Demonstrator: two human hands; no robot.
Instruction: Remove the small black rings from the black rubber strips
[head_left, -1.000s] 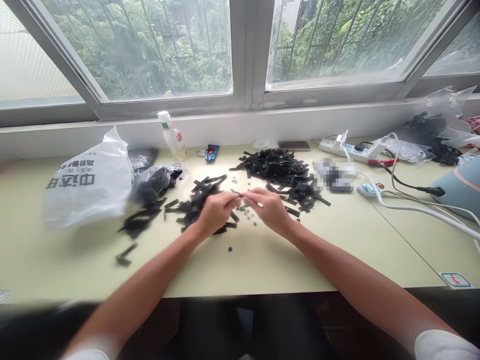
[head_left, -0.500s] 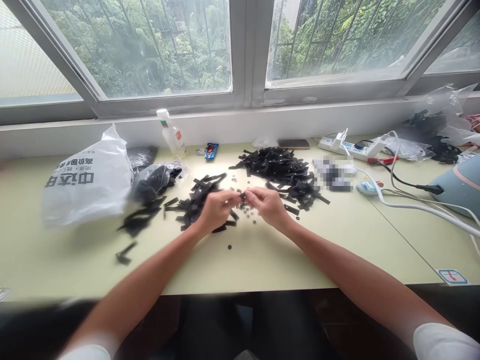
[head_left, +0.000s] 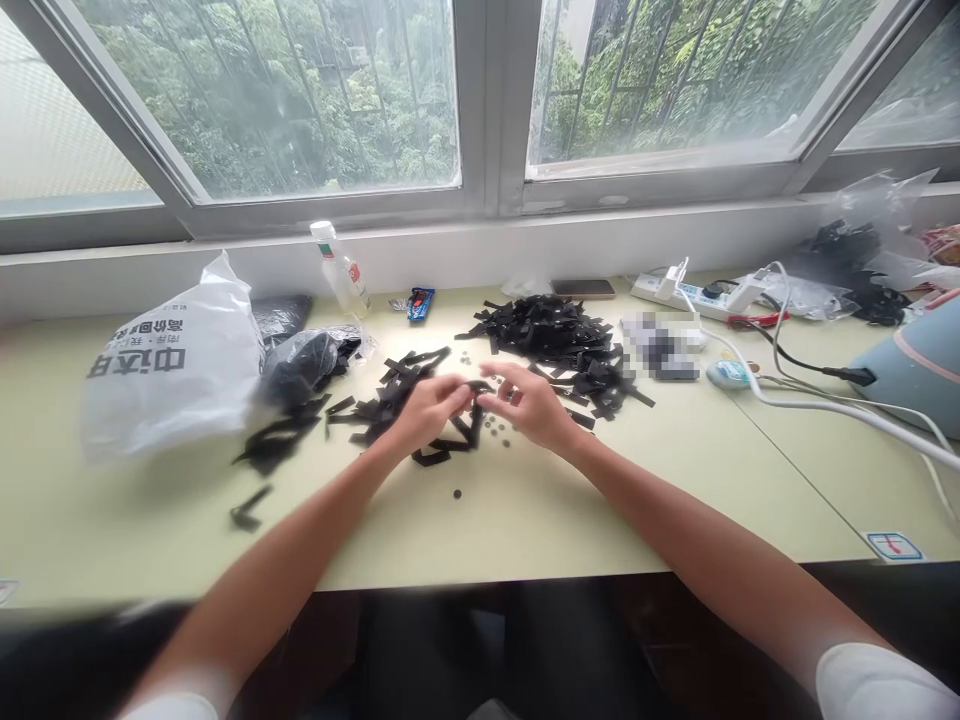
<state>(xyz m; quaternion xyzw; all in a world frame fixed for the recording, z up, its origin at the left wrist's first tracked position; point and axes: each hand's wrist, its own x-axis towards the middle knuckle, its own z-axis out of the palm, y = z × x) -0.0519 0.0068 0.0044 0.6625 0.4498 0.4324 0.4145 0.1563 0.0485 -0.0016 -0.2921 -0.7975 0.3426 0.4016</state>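
Observation:
My left hand [head_left: 429,408] is closed on a black fabric strip [head_left: 480,386], pinched between thumb and fingers. Close by on the right, my right hand [head_left: 531,408] has its thumb and fingers parted around the strip's end, and I see nothing gripped in them. Small dark round pieces [head_left: 492,431] lie on the table below and between the hands. A pile of black strips [head_left: 390,392] spreads beside and under my left hand. Behind my right hand rises a larger heap of black strips [head_left: 551,335].
One round piece [head_left: 457,494] lies alone near the front. At left stand a white plastic bag [head_left: 169,360] and a clear bottle [head_left: 342,270]. A blue wrapper [head_left: 421,304], a phone [head_left: 583,289] and a power strip [head_left: 690,294] line the back; white cables [head_left: 810,425] cross the right side.
The fingers of my right hand have parted from their pinch. My left hand has shifted slightly left and down, and more of the black strip shows between the hands.

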